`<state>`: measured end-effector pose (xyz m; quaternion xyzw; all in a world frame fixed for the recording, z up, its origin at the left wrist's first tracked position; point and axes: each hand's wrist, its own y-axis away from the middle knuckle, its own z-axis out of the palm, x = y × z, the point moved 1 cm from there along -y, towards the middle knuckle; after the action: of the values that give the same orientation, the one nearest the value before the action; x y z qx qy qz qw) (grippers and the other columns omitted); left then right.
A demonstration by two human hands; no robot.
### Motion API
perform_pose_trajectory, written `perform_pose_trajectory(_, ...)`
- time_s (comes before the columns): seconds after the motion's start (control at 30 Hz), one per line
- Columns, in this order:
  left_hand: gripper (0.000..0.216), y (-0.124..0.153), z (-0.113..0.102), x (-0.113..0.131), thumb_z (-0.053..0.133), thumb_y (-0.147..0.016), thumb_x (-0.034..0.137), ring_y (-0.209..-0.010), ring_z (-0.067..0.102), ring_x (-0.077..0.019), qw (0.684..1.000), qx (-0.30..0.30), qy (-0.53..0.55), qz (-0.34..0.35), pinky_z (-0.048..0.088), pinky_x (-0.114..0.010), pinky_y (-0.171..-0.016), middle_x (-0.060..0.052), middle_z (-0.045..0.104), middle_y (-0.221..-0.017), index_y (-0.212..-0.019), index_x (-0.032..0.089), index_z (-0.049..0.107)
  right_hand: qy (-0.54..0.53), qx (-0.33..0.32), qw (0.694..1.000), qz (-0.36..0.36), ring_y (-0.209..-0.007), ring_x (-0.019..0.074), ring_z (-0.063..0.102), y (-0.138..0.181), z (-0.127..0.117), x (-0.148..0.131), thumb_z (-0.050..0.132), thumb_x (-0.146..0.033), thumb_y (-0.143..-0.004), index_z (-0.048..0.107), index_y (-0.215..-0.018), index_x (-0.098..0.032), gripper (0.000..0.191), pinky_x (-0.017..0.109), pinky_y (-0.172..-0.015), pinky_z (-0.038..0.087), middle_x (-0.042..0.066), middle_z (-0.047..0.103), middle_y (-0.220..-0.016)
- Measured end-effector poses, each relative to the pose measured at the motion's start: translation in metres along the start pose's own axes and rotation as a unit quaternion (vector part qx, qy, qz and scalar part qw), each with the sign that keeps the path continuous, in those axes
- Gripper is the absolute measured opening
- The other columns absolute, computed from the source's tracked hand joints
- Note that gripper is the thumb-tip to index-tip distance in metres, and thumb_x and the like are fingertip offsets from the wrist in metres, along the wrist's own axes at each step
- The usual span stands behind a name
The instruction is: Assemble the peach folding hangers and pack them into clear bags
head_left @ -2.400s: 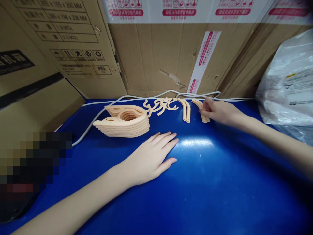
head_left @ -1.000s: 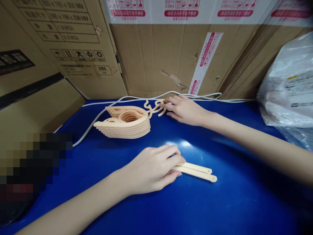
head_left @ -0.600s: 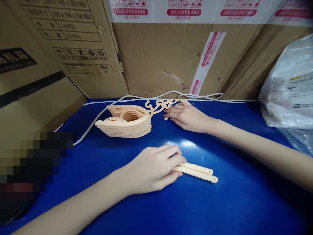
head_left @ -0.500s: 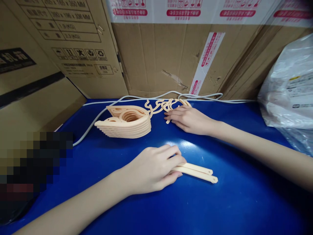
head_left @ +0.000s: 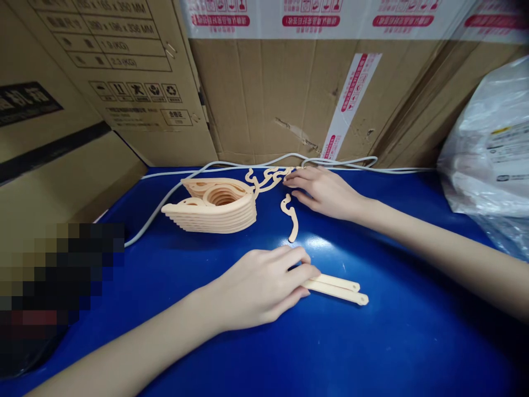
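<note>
My left hand (head_left: 268,286) is closed over the near ends of two flat cream plastic strips (head_left: 341,289) lying side by side on the blue table. Their far ends, each with a small hole, stick out to the right. At the back, my right hand (head_left: 324,190) rests over a pile of cream hook-shaped pieces (head_left: 270,179), fingers bent and the thumb apart; its fingers hide part of the pile. One loose hook-shaped piece (head_left: 293,223) lies between my two hands. A neat stack of curved cream plastic pieces (head_left: 210,215) stands left of the pile.
A white cable (head_left: 159,207) runs along the back of the blue table (head_left: 372,353). Cardboard boxes (head_left: 264,99) wall in the back and left. On the right sits a clear plastic bag (head_left: 487,154). A blurred-out dark object (head_left: 61,286) lies at the left edge.
A single hook-shaped piece now lies apart, in front of the pile. My right hand has shifted slightly right and back. My left hand has moved slightly right along the strips.
</note>
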<state>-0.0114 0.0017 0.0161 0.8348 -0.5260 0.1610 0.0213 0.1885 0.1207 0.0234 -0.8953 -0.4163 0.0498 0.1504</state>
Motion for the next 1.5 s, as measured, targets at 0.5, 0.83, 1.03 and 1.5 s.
perform_pose_trajectory(0.5, 0.026, 0.000, 0.000, -0.003, 0.051, -0.098, 0.026, -0.105, 0.060, -0.0149, 0.997, 0.009, 0.067, -0.043, 0.045, -0.028, -0.073, 0.002, 0.059, -0.117, -0.123, 0.025, 0.053, -0.025, 0.015, 0.999, 0.042, -0.092, 0.0253, 0.061, 0.007, -0.005, 0.008, 0.055, -0.017, -0.087, 0.066, -0.104, -0.016, 0.020, 0.039, -0.088, 0.037, 0.007, 0.072, -0.090)
perform_pose_trajectory(0.83, 0.029, -0.001, -0.005, -0.002, 0.052, -0.097, 0.045, -0.072, 0.057, -0.0109, 0.960, 0.106, 0.189, -0.175, 0.039, -0.025, -0.065, 0.003, 0.063, -0.100, -0.115, 0.023, 0.061, -0.259, 0.095, 0.958, 0.081, -0.077, 0.0148, 0.062, 0.049, -0.043, -0.048, 0.065, -0.020, -0.084, 0.058, -0.087, -0.021, 0.008, 0.029, -0.074, 0.046, -0.001, 0.067, -0.085)
perform_pose_trajectory(1.03, 0.033, -0.005, -0.004, -0.003, 0.045, -0.099, 0.041, -0.065, 0.048, -0.0103, 0.888, 0.134, 0.359, -0.253, 0.033, -0.024, -0.060, 0.004, 0.057, -0.073, -0.082, 0.018, 0.063, -0.252, 0.078, 0.964, 0.021, -0.082, 0.0122, 0.060, 0.069, -0.043, -0.086, 0.065, -0.016, -0.086, 0.057, -0.090, -0.021, 0.011, 0.027, -0.079, 0.045, -0.001, 0.067, -0.086)
perform_pose_trajectory(1.5, 0.039, -0.001, -0.015, -0.001, 0.035, -0.102, 0.043, -0.057, 0.044, -0.0090, 0.916, 0.092, 0.334, -0.200, 0.034, -0.021, -0.056, 0.005, 0.050, -0.064, -0.084, 0.018, 0.058, -0.048, 0.035, 0.997, -0.041, -0.066, 0.0156, 0.052, 0.065, -0.032, -0.064, 0.045, -0.028, -0.100, 0.066, -0.087, -0.017, 0.027, 0.032, -0.065, 0.034, 0.004, 0.064, -0.072)
